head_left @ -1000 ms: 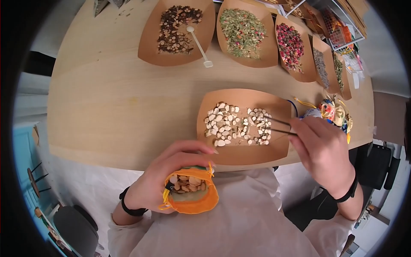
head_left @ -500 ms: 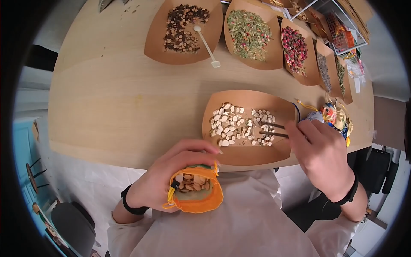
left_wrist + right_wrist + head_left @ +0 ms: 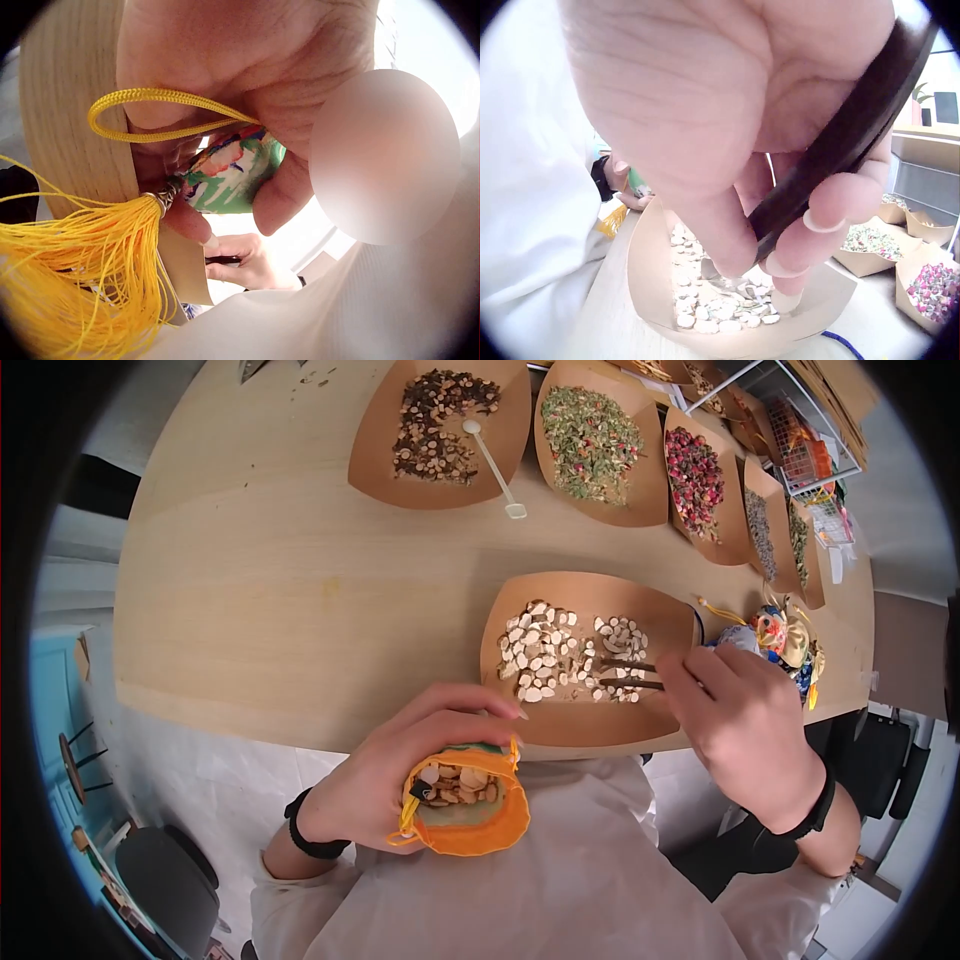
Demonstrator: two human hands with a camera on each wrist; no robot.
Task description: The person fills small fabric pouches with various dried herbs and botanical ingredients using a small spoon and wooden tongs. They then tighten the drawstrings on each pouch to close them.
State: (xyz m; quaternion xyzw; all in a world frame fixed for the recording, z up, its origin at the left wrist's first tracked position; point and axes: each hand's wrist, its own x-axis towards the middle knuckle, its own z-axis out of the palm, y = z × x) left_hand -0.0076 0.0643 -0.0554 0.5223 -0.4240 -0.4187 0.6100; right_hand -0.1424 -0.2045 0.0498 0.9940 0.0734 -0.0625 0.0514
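My left hand (image 3: 375, 785) holds a small drawstring pouch (image 3: 490, 832) with its mouth up, showing an orange lining and tan slices (image 3: 462, 785) inside. Its outside is green with a printed pattern, and a yellow tassel (image 3: 112, 262) and cord loop (image 3: 161, 96) hang from it in the left wrist view. Between thumb and fingers, my right hand (image 3: 745, 735) grips dark tweezers (image 3: 825, 161). The two tips point left, slightly apart, among pale round slices (image 3: 535, 650) in a brown paper tray (image 3: 610, 732). What lies between the tips is too small to make out.
Paper trays of dark chips (image 3: 430, 450), green herb mix (image 3: 590, 445) and rosebuds (image 3: 695, 480) line the far side, two narrower ones further right. A pale spoon (image 3: 495, 470) overlaps the dark chips' tray. Patterned pouches (image 3: 785, 635) lie beyond the right hand.
The tweezers' tips have moved left and nearer the body within the slices, and the gap between them looks narrower. The left hand keeps the pouch; the whole head view has shifted slightly.
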